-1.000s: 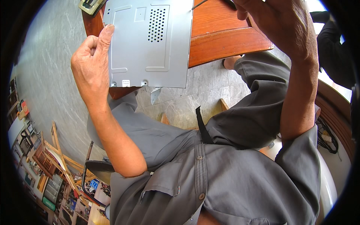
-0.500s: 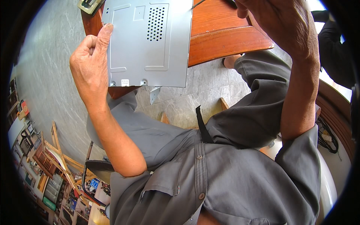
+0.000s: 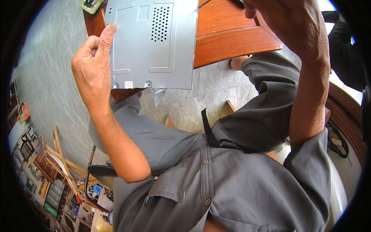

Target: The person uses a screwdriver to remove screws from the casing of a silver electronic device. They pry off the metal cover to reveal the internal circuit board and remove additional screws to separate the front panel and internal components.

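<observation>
The person's left hand (image 3: 94, 65) grasps the left edge of a flat grey metal panel (image 3: 135, 50), the thumb pressed on its upper face and the other fingers curled in by the edge. The panel is at the top of the view, over the reddish-brown wooden table (image 3: 232, 46), with its near edge jutting past the wood above the floor; whether its underside rests on the table cannot be told. A block of round holes (image 3: 159, 24) pierces its face, with raised, rounded ridges around it, and a small white label (image 3: 128, 84) sits by the near edge between two screw holes. Just below that edge a small metal bracket (image 3: 159, 97) hangs out.

The right hand (image 3: 293, 27) is raised over the right part of the table, apart from the panel, with its fingers bent. The upper border cuts it off — what it holds, if anything, cannot be told. A thin dark rod (image 3: 204, 3) slants down from the upper border, its lower end at the panel's right edge.

A cream-coloured object (image 3: 92, 5) lies at the table's far left corner. The person sits in a grey shirt (image 3: 247, 185) and grey trousers (image 3: 255, 120), a black strap (image 3: 208, 129) at the waist; to the right lies a dark coiled cable (image 3: 338, 143).
</observation>
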Motion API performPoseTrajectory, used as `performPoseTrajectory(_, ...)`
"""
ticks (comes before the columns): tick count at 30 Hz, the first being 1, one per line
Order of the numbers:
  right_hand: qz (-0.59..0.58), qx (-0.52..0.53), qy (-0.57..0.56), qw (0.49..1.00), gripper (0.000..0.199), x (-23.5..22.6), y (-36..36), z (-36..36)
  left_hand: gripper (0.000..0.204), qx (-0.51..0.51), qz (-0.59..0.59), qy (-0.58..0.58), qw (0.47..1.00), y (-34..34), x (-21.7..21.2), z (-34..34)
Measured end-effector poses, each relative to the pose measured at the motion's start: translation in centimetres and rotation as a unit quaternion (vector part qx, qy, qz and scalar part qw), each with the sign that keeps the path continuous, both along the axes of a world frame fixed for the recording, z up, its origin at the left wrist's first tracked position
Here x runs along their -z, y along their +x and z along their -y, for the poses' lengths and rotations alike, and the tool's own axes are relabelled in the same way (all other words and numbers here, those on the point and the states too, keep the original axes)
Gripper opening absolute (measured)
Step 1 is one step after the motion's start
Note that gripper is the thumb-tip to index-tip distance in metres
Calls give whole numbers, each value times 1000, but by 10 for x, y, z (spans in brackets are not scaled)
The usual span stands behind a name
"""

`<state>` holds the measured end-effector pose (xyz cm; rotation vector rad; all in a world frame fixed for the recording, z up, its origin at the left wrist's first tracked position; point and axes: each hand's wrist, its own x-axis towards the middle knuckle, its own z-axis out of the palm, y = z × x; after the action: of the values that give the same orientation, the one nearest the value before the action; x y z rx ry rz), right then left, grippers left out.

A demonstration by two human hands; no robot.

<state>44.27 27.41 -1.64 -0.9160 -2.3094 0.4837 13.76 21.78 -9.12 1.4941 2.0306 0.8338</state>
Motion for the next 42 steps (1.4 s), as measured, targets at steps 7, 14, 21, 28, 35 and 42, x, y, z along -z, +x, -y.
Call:
performPoseTrajectory(7,-19,13,-50,998,30,23,5,-14,49,0,2,7,1000,-3,3,0)
performPoseTrajectory(14,4,29,-28,999,31,17,0,-10,48,-8,-17,3,1000,-5,3,0)
performPoseTrajectory(21,-35,-11,0,999,31,33,4,-17,49,-9,-26,-6,1000,-4,1,2)
performPoseTrajectory(28,-19,31,-45,998,31,24,3,-13,49,-1,-11,6,1000,-5,3,1)
performPoseTrajectory(35,-21,12,-23,999,33,28,4,-14,55,-14,-3,26,1000,3,2,1)
performPoseTrajectory(42,-14,28,-42,999,34,26,7,-13,51,0,-1,16,1000,1,1,-1)
